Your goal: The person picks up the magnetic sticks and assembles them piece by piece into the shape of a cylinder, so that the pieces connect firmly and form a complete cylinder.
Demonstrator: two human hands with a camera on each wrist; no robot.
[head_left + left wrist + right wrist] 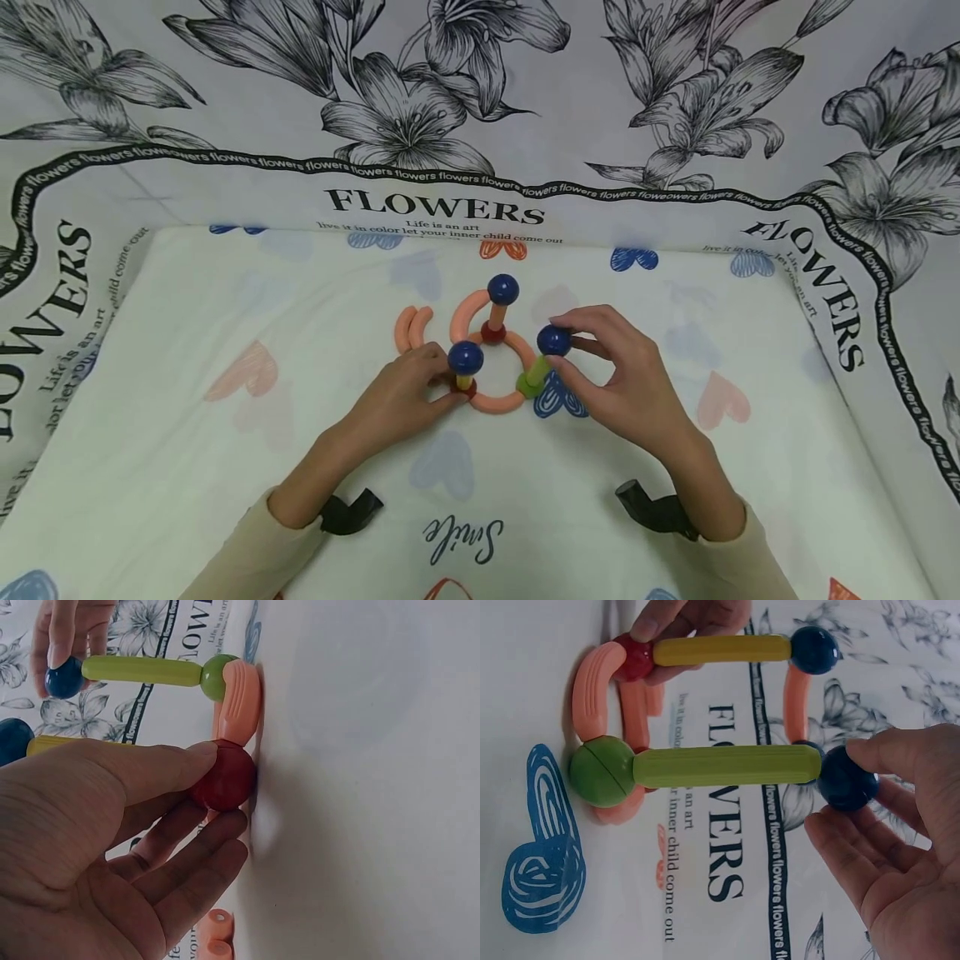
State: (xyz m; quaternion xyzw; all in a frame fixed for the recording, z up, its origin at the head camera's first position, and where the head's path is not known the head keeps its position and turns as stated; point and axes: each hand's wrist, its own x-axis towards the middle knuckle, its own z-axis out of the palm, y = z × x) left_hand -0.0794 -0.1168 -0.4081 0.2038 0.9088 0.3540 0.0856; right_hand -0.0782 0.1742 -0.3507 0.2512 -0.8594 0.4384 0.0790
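A person sits at a surface (187,467) covered with a white cloth that has pale hearts, blue hearts and the word "Smile" near the front edge. Behind the back edge hangs a big cloth (225,108) with black and white flowers and the word "FLOWERS" on it. It wraps round both sides too.

In the middle of the surface, a bit toward the back edge, stands a toy build (498,358). It has an orange ring lying flat, and three sticks stand up from it with blue balls on top.

The left hand (401,400) pinches the red ball (223,776) at the bottom of the yellow stick (721,649). Thumb and fingers curl round that ball, and it sits right on the ring.

The right hand (618,379) pinches the blue ball (847,778) on top of the green stick (727,766) with its thumb and fingertips. The green stick leans a little and ends in a green ball (602,771) on the ring.

Two loose orange curved pieces (414,327) lie just beside the build, on the side toward the left edge.
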